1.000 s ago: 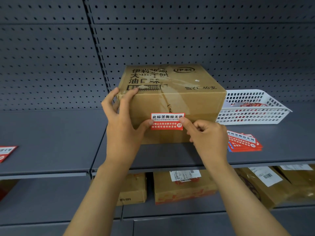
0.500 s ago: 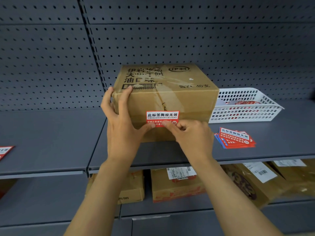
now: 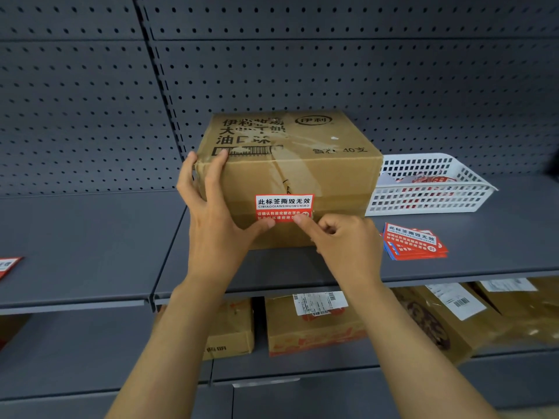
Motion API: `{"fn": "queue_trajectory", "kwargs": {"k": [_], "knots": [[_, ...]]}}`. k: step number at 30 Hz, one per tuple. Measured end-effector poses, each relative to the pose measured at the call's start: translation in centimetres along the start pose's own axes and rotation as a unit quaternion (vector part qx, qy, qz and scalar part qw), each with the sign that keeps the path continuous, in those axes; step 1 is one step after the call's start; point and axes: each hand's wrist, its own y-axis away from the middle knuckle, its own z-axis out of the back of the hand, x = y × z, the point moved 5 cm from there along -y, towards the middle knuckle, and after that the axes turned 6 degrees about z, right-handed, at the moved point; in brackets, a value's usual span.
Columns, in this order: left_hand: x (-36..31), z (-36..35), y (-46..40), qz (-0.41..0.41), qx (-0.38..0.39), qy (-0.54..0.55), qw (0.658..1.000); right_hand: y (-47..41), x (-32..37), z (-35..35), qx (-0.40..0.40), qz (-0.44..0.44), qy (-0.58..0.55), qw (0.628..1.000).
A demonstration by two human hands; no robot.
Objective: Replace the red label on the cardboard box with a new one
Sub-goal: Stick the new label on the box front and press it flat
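Note:
A brown cardboard box (image 3: 332,176) stands on the grey shelf (image 3: 90,237), its front face toward me. A red label (image 3: 284,202) with a white strip of black characters is stuck low on that face. My left hand (image 3: 217,225) grips the box's front left corner, fingers over the top edge and thumb pressed on the front just left of the label's bottom. My right hand (image 3: 341,246) is curled, with its index fingertip pressing on the label's lower right edge. The label lies flat as far as I can see.
A stack of red labels (image 3: 414,241) lies on the shelf right of the box. Behind it stands a white slotted basket (image 3: 429,201) holding red scraps. Another red label (image 3: 7,264) shows at the far left edge. Cardboard parcels (image 3: 311,331) fill the shelf below. Pegboard backs the shelf.
My right index fingertip slid from the label's right edge to its lower middle, then back toward the lower right. My left hand kept its hold on the box corner.

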Motion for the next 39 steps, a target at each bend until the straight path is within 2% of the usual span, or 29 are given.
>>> {"fn": "queue_trajectory", "kwargs": {"k": [7,14,23,39], "knots": [[-0.2,0.0,0.0,0.008,-0.013,-0.010,1.000,0.4,1.8,-1.4,0.023,0.026,0.010,0.999],[0.1,0.3,-0.1,-0.007,-0.002,-0.029,1.000,0.5,1.1,-1.2,0.031,0.007,0.013,0.999],[0.2,1.2,-0.1,-0.009,0.027,-0.032,0.999,0.5,-1.7,0.4,-0.001,-0.026,0.025,0.999],[-1.0,2.7,-0.3,0.010,0.055,-0.048,0.997,0.2,-0.8,2.5,0.047,-0.042,0.043,0.997]]}}
